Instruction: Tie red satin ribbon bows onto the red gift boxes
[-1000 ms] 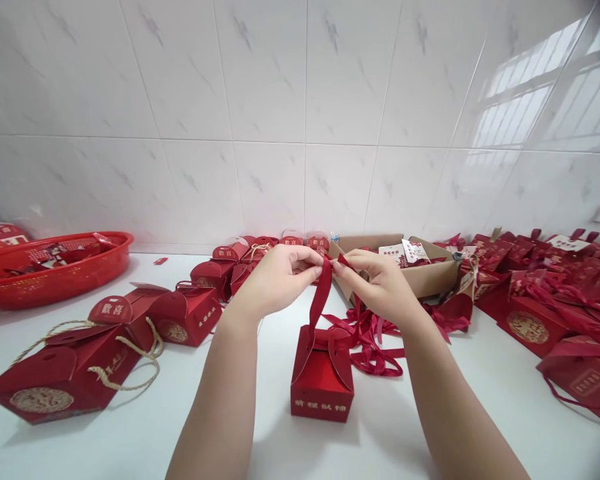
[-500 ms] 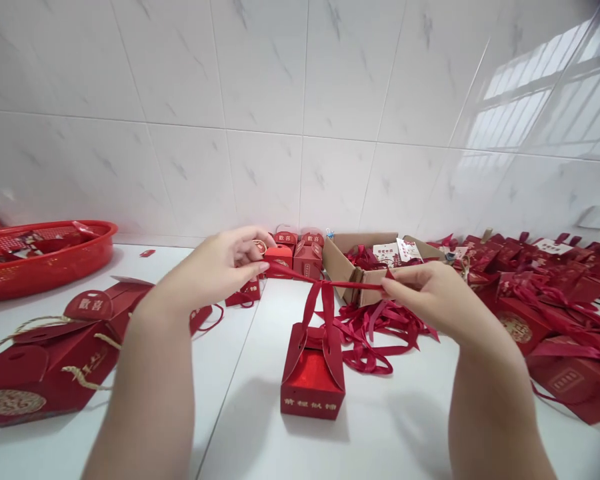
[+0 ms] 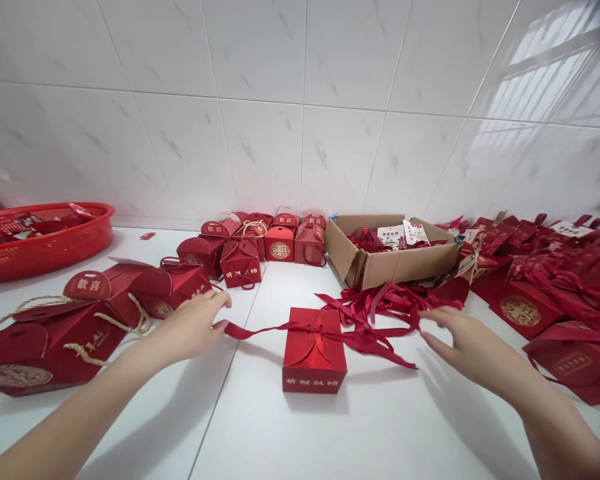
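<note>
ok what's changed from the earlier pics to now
The right hand let go of the ribbon and dropped outward; the left hand dropped too, now at one end, grip unclear. The ribbon, pulled taut above the box before, now lies loosely across it. Box, carton and basket stayed put.

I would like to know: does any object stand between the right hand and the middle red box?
Nothing solid is visible between the right hand and the middle red box. Only the box's ribbon tail lies there, with the loose ribbon pile just beyond it.
</note>
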Motion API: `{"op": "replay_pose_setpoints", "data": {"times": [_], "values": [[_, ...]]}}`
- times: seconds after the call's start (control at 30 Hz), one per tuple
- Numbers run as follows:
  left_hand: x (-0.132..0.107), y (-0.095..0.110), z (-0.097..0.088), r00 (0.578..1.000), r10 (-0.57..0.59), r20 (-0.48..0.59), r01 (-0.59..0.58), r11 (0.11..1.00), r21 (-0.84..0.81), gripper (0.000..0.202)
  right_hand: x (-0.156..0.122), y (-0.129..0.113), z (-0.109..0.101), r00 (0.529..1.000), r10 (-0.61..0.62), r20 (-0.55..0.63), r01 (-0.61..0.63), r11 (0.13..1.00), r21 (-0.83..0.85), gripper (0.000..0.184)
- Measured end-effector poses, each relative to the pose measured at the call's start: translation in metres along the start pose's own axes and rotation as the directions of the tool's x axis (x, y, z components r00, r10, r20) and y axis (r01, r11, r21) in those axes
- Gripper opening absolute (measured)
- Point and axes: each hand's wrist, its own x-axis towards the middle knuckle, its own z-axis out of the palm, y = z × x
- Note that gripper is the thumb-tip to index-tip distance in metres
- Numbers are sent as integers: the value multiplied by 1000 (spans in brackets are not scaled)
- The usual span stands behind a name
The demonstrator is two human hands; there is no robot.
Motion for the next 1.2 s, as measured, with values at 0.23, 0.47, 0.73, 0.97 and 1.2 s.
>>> {"op": "replay_pose_setpoints", "data": {"times": [0.23,0.47,0.73,0.97,1.2], "values": [[-4,77,32,964,130,232,-35,928,-372,38,20,-83,10,964,-213,161,110,867,486,37],[-7,77,51,951,155,268,13,844,-536,42,29,-85,47,837,-391,384,-30,666,745,49],[-12,74,42,960,165,224,-76,930,-360,43,28,-69,35,775,-426,467,-34,710,704,50],[-16,98,29,975,206,-88,-224,919,-325,32,31,-75,14,792,-524,313,-125,362,924,29],[-15,137,21,950,313,-1,-248,751,-612,19,29,-110,14,776,-578,252,-106,274,956,19]]}}
